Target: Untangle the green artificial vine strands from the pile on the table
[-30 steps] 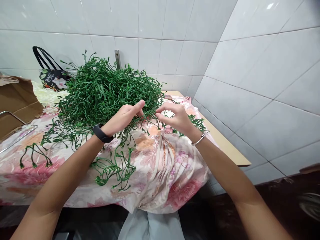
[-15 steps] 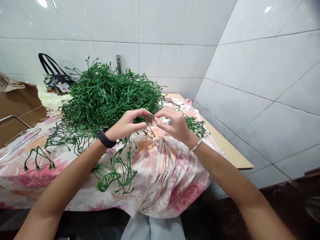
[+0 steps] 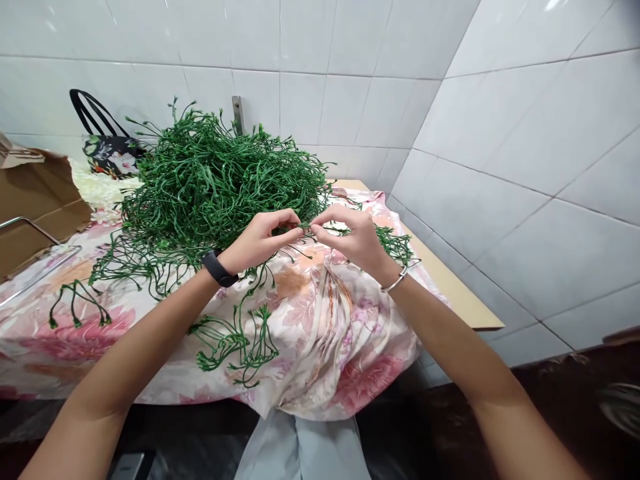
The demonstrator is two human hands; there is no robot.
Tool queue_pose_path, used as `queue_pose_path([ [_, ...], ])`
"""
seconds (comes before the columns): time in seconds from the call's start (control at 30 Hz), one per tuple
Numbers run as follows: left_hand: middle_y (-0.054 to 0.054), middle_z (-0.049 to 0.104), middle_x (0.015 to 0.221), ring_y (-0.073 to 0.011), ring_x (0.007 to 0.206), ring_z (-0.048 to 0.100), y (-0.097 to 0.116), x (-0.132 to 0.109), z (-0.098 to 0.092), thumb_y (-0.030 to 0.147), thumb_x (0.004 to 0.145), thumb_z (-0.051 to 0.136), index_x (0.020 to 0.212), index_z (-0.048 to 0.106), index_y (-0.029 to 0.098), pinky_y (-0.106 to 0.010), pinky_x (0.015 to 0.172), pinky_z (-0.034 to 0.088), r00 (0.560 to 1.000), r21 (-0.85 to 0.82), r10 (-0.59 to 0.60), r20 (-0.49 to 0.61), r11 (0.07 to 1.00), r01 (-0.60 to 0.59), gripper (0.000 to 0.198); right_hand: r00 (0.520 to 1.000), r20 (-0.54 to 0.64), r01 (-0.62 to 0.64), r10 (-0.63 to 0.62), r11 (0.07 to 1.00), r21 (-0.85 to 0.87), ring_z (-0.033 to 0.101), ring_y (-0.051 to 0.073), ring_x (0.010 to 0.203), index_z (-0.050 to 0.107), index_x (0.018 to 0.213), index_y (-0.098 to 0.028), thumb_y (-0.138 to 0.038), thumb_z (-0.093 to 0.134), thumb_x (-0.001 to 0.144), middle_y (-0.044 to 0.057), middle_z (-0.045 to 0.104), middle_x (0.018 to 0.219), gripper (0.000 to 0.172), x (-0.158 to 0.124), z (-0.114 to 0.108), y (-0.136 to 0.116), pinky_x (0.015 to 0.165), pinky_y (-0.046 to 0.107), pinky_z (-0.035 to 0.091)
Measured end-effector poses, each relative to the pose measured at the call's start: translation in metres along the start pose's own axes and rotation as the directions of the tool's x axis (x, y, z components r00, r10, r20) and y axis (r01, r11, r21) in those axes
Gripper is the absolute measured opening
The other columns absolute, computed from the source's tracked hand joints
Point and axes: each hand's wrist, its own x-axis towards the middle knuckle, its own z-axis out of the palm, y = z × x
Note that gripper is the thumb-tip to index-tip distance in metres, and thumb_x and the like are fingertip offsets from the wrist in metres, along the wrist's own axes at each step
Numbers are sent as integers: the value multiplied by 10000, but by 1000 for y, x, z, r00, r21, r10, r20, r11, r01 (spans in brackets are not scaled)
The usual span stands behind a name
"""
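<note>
In the middle of the head view, my left hand pinches a thin green artificial flower stem between thumb and fingers. My right hand is closed in a pinch at the stem's other side, its fingertips close to the left ones. Much of the stem is covered by my fingers. Behind my left hand rises a big tangled heap of green plastic stems. A smaller bunch of stems lies on the cloth nearer to me, and more stems lie beyond my right wrist.
A floral cloth covers the table, its bare board edge showing on the right. At left are a cardboard box, a metal wire frame, pale flowers and a floral bag. Tiled walls stand behind and to the right.
My hands stay together at the stem, with the fingertips slightly farther apart. The whole view has shifted a little; the heap and the bunches lie as before.
</note>
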Motion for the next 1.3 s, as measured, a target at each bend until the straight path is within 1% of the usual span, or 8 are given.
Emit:
queue_pose_path([
  [0.1, 2, 542, 709, -102, 664, 458, 0, -1, 2, 290, 810, 501, 771, 560, 142, -222, 612, 345, 1000, 70, 13, 17, 997, -14, 164, 974, 170, -181, 147, 962, 203, 585, 109, 686, 604, 794, -148, -281, 632, 743, 20, 627, 753, 145, 1, -1, -1, 647, 258, 479],
  [0.2, 4, 554, 695, -104, 657, 461, 0, -2, 4, 312, 825, 494, 762, 560, 145, -233, 630, 333, 996, 163, 59, 61, 984, -68, 190, 944, 282, -247, 173, 936, 251, 577, 97, 662, 612, 811, -135, -329, 668, 718, 15, 619, 732, 222, 2, -2, -1, 618, 233, 477],
  [0.47, -3, 613, 758, -115, 696, 486, 1, -4, 7, 273, 846, 474, 807, 576, 160, -253, 716, 330, 988, 340, 155, 14, 928, -151, 158, 962, 272, -40, 25, 998, 49, 524, 87, 611, 620, 753, -155, -286, 629, 760, -8, 587, 653, 131, 2, -5, -1, 582, 227, 420],
  [0.67, 12, 616, 719, -119, 672, 468, 2, -6, 9, 213, 799, 502, 878, 602, 182, -242, 712, 349, 982, 368, 150, -116, 925, -97, 131, 976, 206, 100, -73, 987, -124, 559, 113, 713, 597, 820, -168, -242, 519, 841, 24, 626, 775, 109, -1, -2, -5, 662, 253, 432],
  [0.87, 11, 539, 723, -119, 684, 448, 6, -4, 5, 274, 869, 409, 863, 538, 177, -239, 690, 339, 994, 286, 108, 19, 952, -109, 161, 982, 157, 145, -108, 956, -255, 568, 138, 749, 556, 843, -174, -191, 444, 870, 42, 623, 801, 117, -2, -3, -4, 691, 269, 437],
  [1.07, 20, 489, 688, -108, 632, 404, 6, -3, 3, 303, 898, 388, 807, 501, 175, -239, 658, 309, 989, 261, 119, 86, 955, -137, 194, 971, 210, 170, -113, 946, -275, 555, 129, 707, 507, 864, -167, -111, 343, 864, 39, 580, 761, 173, -4, -8, -6, 628, 247, 414],
  [1.2, 13, 525, 699, -111, 646, 436, 5, -3, 6, 290, 901, 394, 803, 512, 167, -252, 689, 302, 983, 326, 169, 70, 928, -182, 197, 959, 269, 154, -85, 957, -247, 505, 107, 605, 529, 933, -152, -286, 426, 889, 28, 585, 736, 175, -4, -7, -8, 578, 244, 381],
  [1.3, 5, 545, 717, -116, 675, 462, 4, -4, 8, 299, 905, 389, 822, 528, 168, -259, 706, 307, 978, 330, 180, 110, 921, -207, 208, 955, 280, 164, -98, 961, -221, 461, 89, 548, 569, 833, -178, -399, 498, 854, -8, 561, 644, 233, -2, -8, -7, 560, 244, 357],
])
